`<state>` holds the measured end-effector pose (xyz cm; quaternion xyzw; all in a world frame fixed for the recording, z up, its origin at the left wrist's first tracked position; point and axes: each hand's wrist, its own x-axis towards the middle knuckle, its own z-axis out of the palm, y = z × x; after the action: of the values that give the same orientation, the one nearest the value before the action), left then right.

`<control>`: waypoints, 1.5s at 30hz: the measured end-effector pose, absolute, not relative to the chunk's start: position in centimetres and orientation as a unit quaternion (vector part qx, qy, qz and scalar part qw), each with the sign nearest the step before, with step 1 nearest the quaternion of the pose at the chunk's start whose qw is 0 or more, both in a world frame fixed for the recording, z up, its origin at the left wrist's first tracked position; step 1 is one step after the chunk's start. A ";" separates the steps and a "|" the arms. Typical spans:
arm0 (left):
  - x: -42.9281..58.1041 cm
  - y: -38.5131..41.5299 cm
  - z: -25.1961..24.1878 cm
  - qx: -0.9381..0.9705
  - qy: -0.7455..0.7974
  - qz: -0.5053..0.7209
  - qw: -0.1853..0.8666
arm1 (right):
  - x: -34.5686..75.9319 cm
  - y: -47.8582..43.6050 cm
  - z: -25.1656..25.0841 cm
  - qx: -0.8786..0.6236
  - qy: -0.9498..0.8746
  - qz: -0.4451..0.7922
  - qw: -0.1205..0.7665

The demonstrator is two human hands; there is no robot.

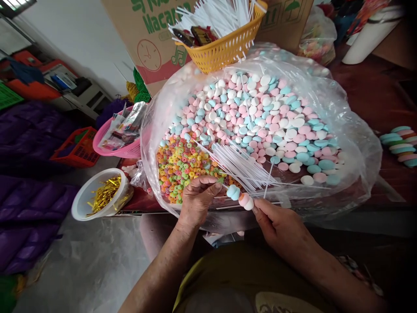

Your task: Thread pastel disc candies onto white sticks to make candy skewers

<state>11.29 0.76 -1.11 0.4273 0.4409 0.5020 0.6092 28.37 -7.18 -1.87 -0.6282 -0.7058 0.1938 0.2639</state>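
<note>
Between my hands a marshmallow skewer [233,192] runs on a thin white stick, with blue, pink and white pieces and a bit of orange among them. My left hand [197,200] pinches a small green ring candy [221,180] at the stick's left end; whether the stick passes through it I cannot tell. The fingers of my right hand [276,219] close on the skewer's other end, by the white marshmallow. Just beyond lie a bundle of white sticks [239,165], a heap of coloured ring candies [182,165] and a large pile of pastel marshmallows [254,113].
A clear plastic sheet [358,152] surrounds the sweets on the dark red table. Behind stand a yellow basket [221,54] of sticks and a cardboard box [143,39]. At left are a pink basket [124,150] and a tub [80,202] of gold ties; finished-looking skewers [402,145] lie right.
</note>
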 end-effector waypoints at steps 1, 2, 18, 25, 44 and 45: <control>11.3 0.3 -1.4 0.463 0.452 0.501 0.575 | 28.2 -7.1 -2.0 -0.628 -0.705 0.197 0.266; 11.3 -0.2 -1.7 0.512 0.462 0.497 0.526 | 28.1 -7.0 -2.2 -0.627 -0.702 0.202 0.269; 10.4 6.7 0.1 0.809 0.583 0.031 0.064 | 28.8 -6.9 -3.0 -0.615 -0.633 0.307 0.356; 9.8 6.7 1.9 0.776 0.599 0.137 0.143 | 28.5 -6.7 -2.6 -0.604 -0.633 0.316 0.367; 9.8 2.6 0.1 0.294 0.415 0.372 0.776 | 27.8 -6.8 -2.6 -0.577 -0.713 0.177 0.357; 9.9 2.5 -0.1 0.276 0.411 0.380 0.781 | 27.7 -6.8 -2.6 -0.576 -0.713 0.173 0.360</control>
<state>9.87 2.52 -0.08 0.2764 0.4107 0.3799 0.7814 27.69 -6.78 -2.59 -0.5764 -0.7126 0.1735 0.3604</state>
